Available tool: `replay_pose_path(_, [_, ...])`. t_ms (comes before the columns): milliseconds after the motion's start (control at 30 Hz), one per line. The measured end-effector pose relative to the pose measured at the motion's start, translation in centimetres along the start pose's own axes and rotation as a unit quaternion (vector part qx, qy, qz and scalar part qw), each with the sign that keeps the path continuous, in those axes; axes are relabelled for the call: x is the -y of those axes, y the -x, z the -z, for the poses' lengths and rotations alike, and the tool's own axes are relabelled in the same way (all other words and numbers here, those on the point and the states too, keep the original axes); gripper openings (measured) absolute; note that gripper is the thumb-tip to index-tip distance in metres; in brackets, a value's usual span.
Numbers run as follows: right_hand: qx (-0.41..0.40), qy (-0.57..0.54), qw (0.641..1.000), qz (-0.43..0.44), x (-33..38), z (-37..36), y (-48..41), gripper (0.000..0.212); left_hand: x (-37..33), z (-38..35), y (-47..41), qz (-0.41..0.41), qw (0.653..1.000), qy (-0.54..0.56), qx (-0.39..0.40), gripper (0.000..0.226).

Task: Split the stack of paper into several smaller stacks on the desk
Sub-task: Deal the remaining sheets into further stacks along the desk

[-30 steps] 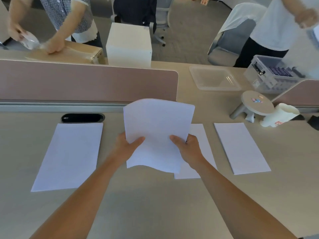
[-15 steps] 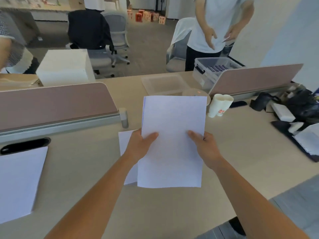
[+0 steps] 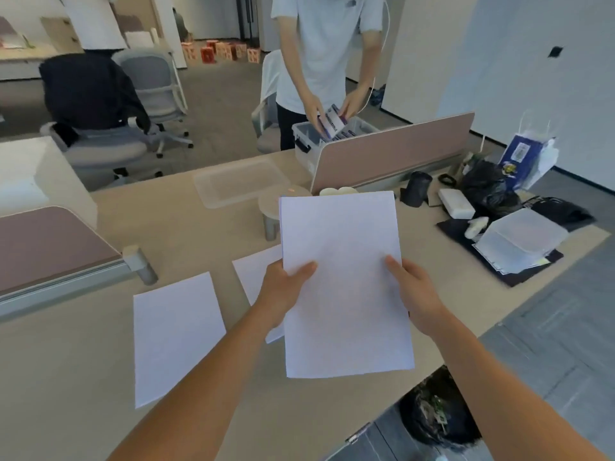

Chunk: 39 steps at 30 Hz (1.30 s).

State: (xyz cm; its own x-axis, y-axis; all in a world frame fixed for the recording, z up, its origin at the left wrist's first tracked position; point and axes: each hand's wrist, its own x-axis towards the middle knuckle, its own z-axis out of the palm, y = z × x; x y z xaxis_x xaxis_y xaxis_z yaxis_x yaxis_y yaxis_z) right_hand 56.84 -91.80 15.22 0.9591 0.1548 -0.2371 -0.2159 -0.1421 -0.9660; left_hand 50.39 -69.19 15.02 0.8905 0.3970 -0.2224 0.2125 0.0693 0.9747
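- Held stack (image 3: pixel 346 287): up off the table (image 3: pixel 83 377), directly on the near side of the round stand (image 3: pixel 269 204), long edge running away from the person. Its far edge hides part of the stand's top.
- Left hand (image 3: pixel 283 294) clamps the stack's left edge and right hand (image 3: pixel 412 294) clamps the right edge, thumbs on top. The fingers underneath are hidden.
- Laid pile (image 3: pixel 176 337): flat on the table, nearer than the stand and to its left.
- Second pile (image 3: pixel 256 274): nearer than the stand, just beside the first. Its right part sits under the left hand and the held stack, so I can't tell its full outline.
- Step in hand, my read: place the next portion. At least two piles are down and the held stack looks thick enough for more.
- How to do it well:
  - Target the bare table nearer than the stand and to its right, just beside the second pile without overlapping it.
  - Bring the stack low before splitting. Fan off the top portion with one thumb while the other hand keeps the rest pinched (loose sheets slide easily).
  - Set one short edge down first, then lay the portion flat so it stays square.
  - Watch the table edge on the near right, where room looks tight. Don't let a corner hang over it.
  - Stay short of the plastic container (image 3: pixel 522 237) and the dark clutter far right of the stand.
  - Keep portions similar in thickness to the piles already down.
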Motion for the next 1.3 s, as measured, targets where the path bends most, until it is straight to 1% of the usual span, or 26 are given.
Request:
replay_pose_path(67, [-0.004, 0.042, 0.999, -0.009, 0.2, 0.9, -0.6, 0.036, -0.4, -1.4, -1.5, 0.016, 1.000, 0.015, 0.010, 0.013])
replay_pose_path(233, [-0.080, 0.094, 0.992, -0.012, 1.1, 1.7, -2.1, 0.034, -0.6, -4.7, -5.7, 0.034, 0.996, 0.027, 0.071, 0.006])
replay_pose_path(300, [-0.087, 0.109, 0.990, -0.017, 1.3, 2.4, -2.8, 0.035, -0.3, -5.7, -6.6, 0.053, 0.994, 0.043, 0.080, 0.005])
replay_pose_path(367, [-0.094, 0.129, 0.987, -0.024, 1.5, 3.1, -3.8, 0.035, 0.0, -6.5, -7.6, 0.071, 0.992, 0.053, 0.086, 0.010])
replay_pose_path(433, [-0.097, 0.146, 0.984, -0.026, 1.4, 4.0, -5.4, 0.037, 0.2, -7.6, -8.7, 0.093, 0.990, 0.052, 0.088, 0.007])
replay_pose_path(533, [-0.093, 0.155, 0.983, -0.032, 0.7, 5.8, -8.7, 0.041, 0.7, -10.0, -11.2, 0.115, 0.989, 0.029, 0.084, 0.007])
replay_pose_path(700, [-0.092, 0.157, 0.982, -0.059, -1.4, 9.8, -15.2, 0.037, 2.0, -15.1, -15.4, 0.125, 0.988, -0.014, 0.088, 0.017])
replay_pose_path(767, [-0.086, 0.163, 0.980, -0.079, -2.4, 11.8, -18.3, 0.037, 2.5, -17.3, -17.3, 0.135, 0.987, -0.037, 0.077, 0.018])
replay_pose_path(867, [-0.063, 0.180, 0.977, -0.092, -4.0, 15.1, -23.5, 0.029, 4.2, -21.1, -20.4, 0.181, 0.980, -0.054, 0.068, 0.009])
replay_pose_path(967, [-0.040, 0.206, 0.972, -0.107, -6.3, 18.6, -28.8, 0.022, 6.9, -25.4, -23.1, 0.245, 0.965, -0.058, 0.076, 0.026])
replay_pose_path(1067, [-0.010, 0.253, 0.959, -0.127, -8.5, 21.3, -34.1, 0.030, 8.9, -29.6, -25.0, 0.303, 0.947, -0.057, 0.090, 0.028])
replay_pose_path(1133, [0.005, 0.288, 0.949, -0.131, -9.2, 22.5, -37.3, 0.034, 9.4, -31.9, -26.4, 0.324, 0.940, -0.061, 0.087, 0.027])
replay_pose_path(1200, [0.020, 0.304, 0.943, -0.135, -9.8, 23.1, -40.4, 0.036, 9.6, -33.6, -28.1, 0.329, 0.939, -0.064, 0.076, 0.025])
replay_pose_path(1300, [0.037, 0.332, 0.932, -0.142, -10.3, 23.4, -44.1, 0.048, 10.5, -35.1, -31.0, 0.324, 0.941, -0.076, 0.065, 0.032])
